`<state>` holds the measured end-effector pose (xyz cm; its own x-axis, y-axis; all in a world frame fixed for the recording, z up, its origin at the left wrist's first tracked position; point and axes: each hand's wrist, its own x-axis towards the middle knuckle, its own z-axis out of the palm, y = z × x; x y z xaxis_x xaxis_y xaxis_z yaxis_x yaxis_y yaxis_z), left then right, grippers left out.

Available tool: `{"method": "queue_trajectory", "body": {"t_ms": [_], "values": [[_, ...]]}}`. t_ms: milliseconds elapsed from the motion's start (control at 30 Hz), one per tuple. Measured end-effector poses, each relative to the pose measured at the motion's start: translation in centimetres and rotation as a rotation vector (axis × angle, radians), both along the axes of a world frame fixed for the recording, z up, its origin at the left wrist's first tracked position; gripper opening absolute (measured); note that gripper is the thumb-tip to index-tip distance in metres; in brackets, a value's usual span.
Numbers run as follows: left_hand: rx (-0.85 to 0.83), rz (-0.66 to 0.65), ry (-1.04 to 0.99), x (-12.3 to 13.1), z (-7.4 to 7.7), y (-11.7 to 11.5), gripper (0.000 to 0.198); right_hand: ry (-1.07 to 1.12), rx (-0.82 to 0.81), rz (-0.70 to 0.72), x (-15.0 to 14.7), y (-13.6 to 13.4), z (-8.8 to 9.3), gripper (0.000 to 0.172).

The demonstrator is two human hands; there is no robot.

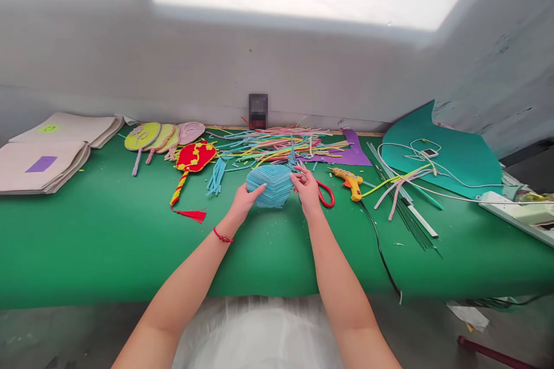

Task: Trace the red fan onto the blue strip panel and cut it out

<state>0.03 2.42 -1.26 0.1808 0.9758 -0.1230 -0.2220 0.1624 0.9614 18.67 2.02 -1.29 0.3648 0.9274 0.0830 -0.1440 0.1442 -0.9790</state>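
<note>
A light blue panel of pipe cleaners (pixel 272 185), laid side by side in a V pattern, is held up just above the green table. My left hand (pixel 244 202) grips its left edge, thumb across the front. At its upper right edge, the fingers of my right hand (pixel 306 187) are pinched together on the panel; a small blue tuft (pixel 291 157) shows just above them. Red-handled scissors (pixel 328 195) lie right beside my right hand, their blades partly hidden. Left of the panel is a bunch of short blue pipe cleaners (pixel 217 175).
Behind lies a pile of coloured pipe cleaners (pixel 277 144) on purple sheet (pixel 357 150). A yellow glue gun (pixel 350 183) with a black cord is to the right, near wires (pixel 411 222) and a white cable (pixel 459 173). Leftward are a red fan (pixel 194 158), pastel fans (pixel 142 136) and paper pads (pixel 41 164).
</note>
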Motion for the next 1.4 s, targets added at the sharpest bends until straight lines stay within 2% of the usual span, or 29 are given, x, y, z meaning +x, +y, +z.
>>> {"method": "queue_trajectory", "body": {"t_ms": [167,300,433,600,700,800,933,1067,1267,1400], "values": [[-0.043,0.016,-0.081,-0.3,-0.3,0.5,0.059,0.006,-0.053,0.042,-0.7,0.3,-0.5,0.051],[-0.052,-0.016,-0.09,-0.3,-0.4,0.5,0.054,0.03,-0.068,0.137,-1.2,0.3,-0.9,0.041],[-0.061,0.067,-0.115,-0.5,-0.6,0.7,0.052,0.015,-0.052,0.175,-1.6,0.0,-0.8,0.035],[-0.122,0.126,-0.224,-0.5,-0.7,1.2,0.053,-0.019,-0.139,0.234,-2.0,-0.3,-0.8,0.042],[-0.155,0.14,-0.273,-0.5,-0.4,1.2,0.051,-0.051,-0.125,0.267,-2.1,-0.2,-1.1,0.042],[-0.171,0.073,-0.297,-0.6,0.0,1.0,0.047,-0.048,-0.102,0.255,-2.1,-0.2,-1.3,0.043],[-0.157,-0.11,-0.316,-0.8,0.1,0.9,0.046,-0.019,-0.079,0.205,-2.0,-0.2,-1.1,0.044],[-0.123,-0.165,-0.24,-0.6,-0.6,1.5,0.048,0.022,-0.053,0.118,-1.9,0.0,-0.8,0.042],[-0.059,-0.113,0.0,-0.3,-1.9,2.2,0.054,0.05,-0.063,0.072,-1.9,0.4,-0.9,0.044],[-0.042,-0.098,0.062,-0.5,-2.0,1.9,0.055,0.036,-0.069,0.068,-1.9,0.4,-1.0,0.045]]}}
